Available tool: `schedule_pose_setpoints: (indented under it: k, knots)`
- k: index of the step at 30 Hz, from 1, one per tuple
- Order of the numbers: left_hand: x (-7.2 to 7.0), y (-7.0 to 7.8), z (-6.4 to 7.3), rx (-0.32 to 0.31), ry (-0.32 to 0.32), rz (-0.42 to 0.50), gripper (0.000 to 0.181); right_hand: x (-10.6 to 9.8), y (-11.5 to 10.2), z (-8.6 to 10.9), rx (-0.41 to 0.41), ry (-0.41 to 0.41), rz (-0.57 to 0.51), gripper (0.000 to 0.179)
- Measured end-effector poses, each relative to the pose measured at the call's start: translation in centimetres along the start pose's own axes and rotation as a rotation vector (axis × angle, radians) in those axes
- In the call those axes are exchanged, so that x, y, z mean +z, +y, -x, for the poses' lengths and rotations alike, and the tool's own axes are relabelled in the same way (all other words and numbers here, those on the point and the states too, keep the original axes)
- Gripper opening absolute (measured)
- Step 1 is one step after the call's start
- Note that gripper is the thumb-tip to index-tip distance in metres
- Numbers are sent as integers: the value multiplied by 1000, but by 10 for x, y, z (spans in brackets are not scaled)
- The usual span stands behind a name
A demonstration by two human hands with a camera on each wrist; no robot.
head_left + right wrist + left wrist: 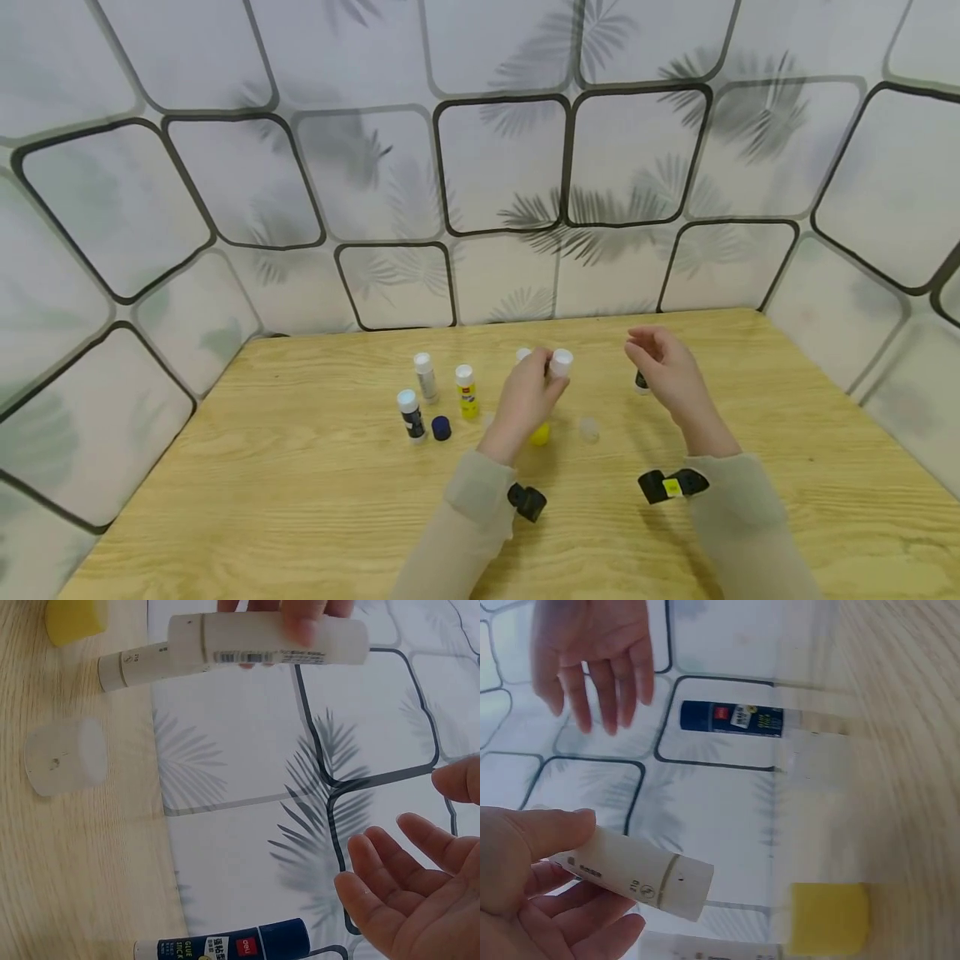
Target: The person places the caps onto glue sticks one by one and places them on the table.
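Rising behind the wooden table (262, 508) and along both its sides is a pale wall covering (502, 158), printed with dark rounded outlines and grey leaves. Two light sleeves (457, 533) reach in over the near part of the table, with black wrist mounts (527, 502) at the cuffs. The left hand (522, 400) grips a white tube (561, 363) between thumb and fingers, tilted and raised above the table. The right hand (667, 371), closer to the table's right edge, has its fingers loosely bent and empty. Near it, toward the far right corner, a navy glue stick (225, 941) stands upright. A second white tube (522, 354) stands beyond the left hand. Closer to the table's left edge, three upright tubes form a group: a yellow tube (468, 400), a dark-labelled tube (412, 417) and a slim white tube (426, 379), the last nearest the far edge. Smallest are the caps: a navy cap (441, 428) beside the dark-labelled tube, a yellow cap (540, 434) by the left wrist, and a translucent cap (588, 430) between the hands.
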State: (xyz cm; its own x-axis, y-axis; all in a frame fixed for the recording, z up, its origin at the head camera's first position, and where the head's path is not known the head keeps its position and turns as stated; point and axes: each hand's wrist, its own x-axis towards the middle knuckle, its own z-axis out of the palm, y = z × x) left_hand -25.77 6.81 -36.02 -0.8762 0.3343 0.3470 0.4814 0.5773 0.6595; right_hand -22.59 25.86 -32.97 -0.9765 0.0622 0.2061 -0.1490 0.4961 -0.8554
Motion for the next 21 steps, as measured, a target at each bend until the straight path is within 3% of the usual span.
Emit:
schedule_pose_setpoints:
  k: [8,16,21]
  knots:
    - [-22,13,13,13,37,55,30,3,0,1,-21,-1,22,45]
    - [-42,10,37,183,141,-142,29,5,2,2,-23,1,28,48]
    - [-55,6,48,171,166,-213,31,5,0,2,-26,-11,31,47]
